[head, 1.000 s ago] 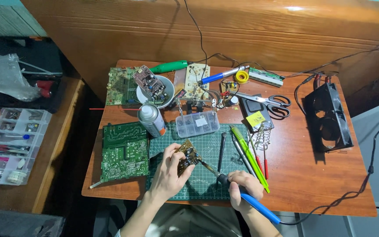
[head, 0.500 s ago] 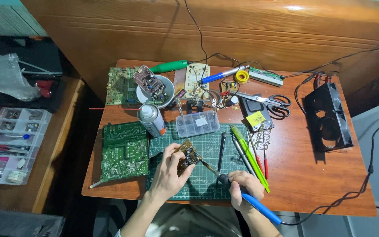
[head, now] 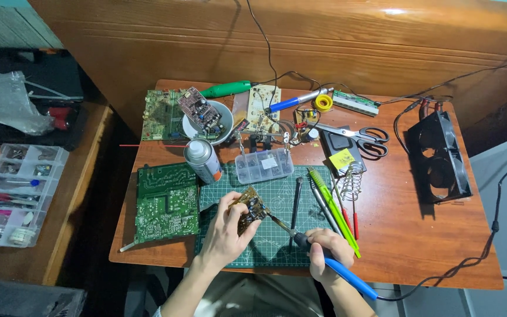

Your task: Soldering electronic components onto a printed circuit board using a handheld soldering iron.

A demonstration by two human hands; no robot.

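- Wood panelling is forming the backdrop, and a reddish-brown wooden worktable is filling the middle of the view, cluttered with electronics tools.
- Standing at the table's right edge is a black twin fan unit, with dark cables trailing around it.
- Lying at the near centre of the table is a green cutting mat, serving as the work surface under both hands.
- Resting just left of the mat is a large green circuit board, track side up.
- Sitting on a lower side surface at far left is a clear compartment organiser, holding small parts.
- Lying on its side above the large board is a silver spray can, with a white bowl carrying a small board behind it.
- Resting at the mat's far edge is a small clear parts box; black-handled scissors are lying well to its right.
- Lying along the mat's right edge is a green-handled tool, beside thin red probes.
- Reaching in from below, the left hand is pinching a small brown circuit board between thumb and curled fingers, tilting it up above the mat.
- Gripping a blue-handled soldering iron pen-fashion, the right hand is wrapping its fingers tightly around the handle; the tip is touching the small board's right edge.
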